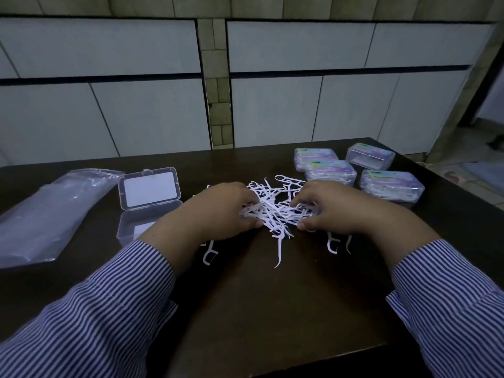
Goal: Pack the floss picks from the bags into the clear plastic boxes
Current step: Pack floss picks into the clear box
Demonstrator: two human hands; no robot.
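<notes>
White floss picks (275, 211) lie heaped mid-bench, gathered between the left hand (218, 211) and right hand (338, 208), whose curled fingers pinch them. Four filled boxes (392, 186) are stacked toward the far right corner; one open box (148, 203) remains unfilled beside a bag (49, 214). Label writing cannot be read.

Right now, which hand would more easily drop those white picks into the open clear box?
Probably the left hand. It already pinches part of the floss pick pile, and the open box lies just beside its wrist. The right hand sits across the pile, nearer the closed filled boxes.
</notes>
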